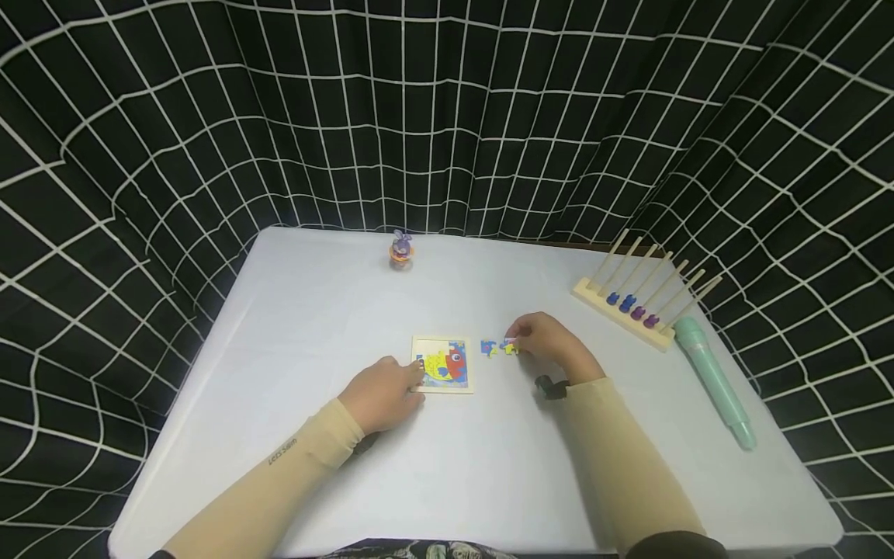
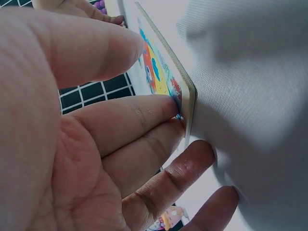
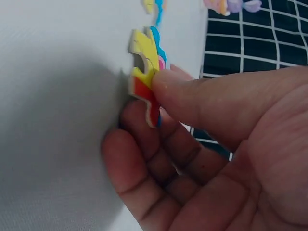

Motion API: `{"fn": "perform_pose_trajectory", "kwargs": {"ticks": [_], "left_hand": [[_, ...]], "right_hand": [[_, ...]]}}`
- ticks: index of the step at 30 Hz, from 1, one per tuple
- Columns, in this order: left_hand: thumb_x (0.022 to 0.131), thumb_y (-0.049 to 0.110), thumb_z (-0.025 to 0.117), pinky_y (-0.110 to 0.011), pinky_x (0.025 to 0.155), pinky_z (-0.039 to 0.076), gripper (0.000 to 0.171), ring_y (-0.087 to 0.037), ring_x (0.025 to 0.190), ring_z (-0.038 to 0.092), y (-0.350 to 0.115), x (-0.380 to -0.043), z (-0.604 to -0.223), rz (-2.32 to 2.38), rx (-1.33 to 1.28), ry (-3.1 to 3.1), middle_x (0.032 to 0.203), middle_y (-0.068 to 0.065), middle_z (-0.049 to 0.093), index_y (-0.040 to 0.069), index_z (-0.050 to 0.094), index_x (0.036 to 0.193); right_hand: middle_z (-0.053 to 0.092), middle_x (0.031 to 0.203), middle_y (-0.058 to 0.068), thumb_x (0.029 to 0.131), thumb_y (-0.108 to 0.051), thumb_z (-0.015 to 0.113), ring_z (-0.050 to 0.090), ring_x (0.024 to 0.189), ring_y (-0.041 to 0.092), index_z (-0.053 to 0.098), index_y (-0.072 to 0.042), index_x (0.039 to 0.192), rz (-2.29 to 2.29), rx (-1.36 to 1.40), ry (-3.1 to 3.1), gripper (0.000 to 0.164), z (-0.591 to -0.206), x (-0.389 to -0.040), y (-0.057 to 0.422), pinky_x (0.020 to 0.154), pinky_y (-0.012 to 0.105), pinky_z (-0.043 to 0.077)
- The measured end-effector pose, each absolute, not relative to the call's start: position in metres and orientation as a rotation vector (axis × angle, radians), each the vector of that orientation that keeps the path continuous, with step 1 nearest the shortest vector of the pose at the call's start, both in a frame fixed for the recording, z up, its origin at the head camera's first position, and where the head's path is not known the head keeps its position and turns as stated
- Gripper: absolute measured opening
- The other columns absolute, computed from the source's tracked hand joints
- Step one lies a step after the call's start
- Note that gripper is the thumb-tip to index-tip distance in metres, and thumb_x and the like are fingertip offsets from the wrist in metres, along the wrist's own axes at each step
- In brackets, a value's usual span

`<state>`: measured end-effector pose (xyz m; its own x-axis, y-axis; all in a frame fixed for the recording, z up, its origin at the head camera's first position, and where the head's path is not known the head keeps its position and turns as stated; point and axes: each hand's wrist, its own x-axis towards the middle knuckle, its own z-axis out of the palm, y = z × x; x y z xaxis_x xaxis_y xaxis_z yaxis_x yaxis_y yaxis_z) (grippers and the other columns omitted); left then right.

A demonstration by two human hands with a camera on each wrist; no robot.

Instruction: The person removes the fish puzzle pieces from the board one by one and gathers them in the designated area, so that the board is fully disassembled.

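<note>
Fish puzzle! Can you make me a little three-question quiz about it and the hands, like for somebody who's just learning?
1. Pick one: what is the left hand touching?
A. The rack with pegs
B. The puzzle tray
C. The green tube

2. True or false: the right hand is holding nothing.

3. Fill in the colour: the fish in the picture has a ____ head.

Key:
1. B
2. False; it pinches a puzzle piece.
3. Red
</note>
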<state>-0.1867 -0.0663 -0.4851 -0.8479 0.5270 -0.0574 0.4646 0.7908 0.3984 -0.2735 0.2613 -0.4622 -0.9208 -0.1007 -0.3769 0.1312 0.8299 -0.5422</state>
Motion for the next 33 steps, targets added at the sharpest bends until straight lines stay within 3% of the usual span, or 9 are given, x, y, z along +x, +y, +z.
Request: {"fn": "perform_pose_trajectory", "kwargs": {"ticks": [6,11,17,21,26,33], "left_hand": [[0.103,0.024,0.071,-0.045,0.084,0.059,0.035,-0.032,0.104,0.066,-0.066,-0.184,-0.483,0.565,0.798,2.811,0.14,-0.013,0.074,0.009,0.076,0.134],[0.103,0.025,0.071,-0.045,0.084,0.058,0.036,-0.03,0.101,0.065,-0.066,-0.182,-0.482,0.557,0.795,2.805,0.136,-0.013,0.076,0.008,0.075,0.135],[0.101,0.023,0.074,-0.043,0.078,0.058,0.032,-0.027,0.093,0.063,-0.065,-0.183,-0.478,0.567,0.8,2.817,0.12,-0.011,0.079,0.008,0.076,0.13],[0.101,0.023,0.075,-0.045,0.079,0.059,0.033,-0.03,0.096,0.065,-0.064,-0.184,-0.48,0.559,0.809,2.819,0.128,-0.013,0.078,0.008,0.076,0.13],[0.101,0.024,0.075,-0.047,0.081,0.059,0.032,-0.032,0.097,0.065,-0.064,-0.185,-0.481,0.553,0.837,2.825,0.131,-0.012,0.077,0.008,0.077,0.129],[0.1,0.023,0.076,-0.045,0.078,0.058,0.028,-0.029,0.092,0.064,-0.065,-0.185,-0.48,0.539,0.825,2.841,0.121,-0.011,0.079,0.008,0.077,0.124]], "right_hand": [[0.074,0.109,0.013,0.103,-0.01,0.069,0.064,0.102,0.029,0.076,-0.005,0.111,-0.788,0.042,2.655,0.012,-0.466,-0.272,0.258,0.093,0.045,0.056],[0.071,0.116,0.017,0.103,-0.008,0.07,0.065,0.103,0.03,0.074,-0.004,0.119,-0.742,0.01,2.728,0.017,-0.465,-0.268,0.249,0.093,0.046,0.056],[0.067,0.126,0.017,0.099,-0.004,0.074,0.064,0.114,0.032,0.078,-0.008,0.128,-0.752,-0.337,2.807,0.03,-0.456,-0.258,0.206,0.103,0.05,0.056],[0.069,0.121,0.008,0.096,-0.011,0.083,0.063,0.109,0.025,0.081,-0.013,0.124,-0.66,-0.521,2.724,0.028,-0.462,-0.255,0.181,0.106,0.046,0.056],[0.068,0.115,0.004,0.092,-0.015,0.088,0.061,0.103,0.021,0.084,-0.014,0.117,-0.582,-0.504,2.749,0.025,-0.47,-0.254,0.17,0.103,0.042,0.056],[0.065,0.123,0.007,0.093,-0.016,0.087,0.058,0.116,0.027,0.081,-0.017,0.11,-0.537,-0.479,2.754,0.018,-0.468,-0.255,0.163,0.11,0.048,0.053]]}}
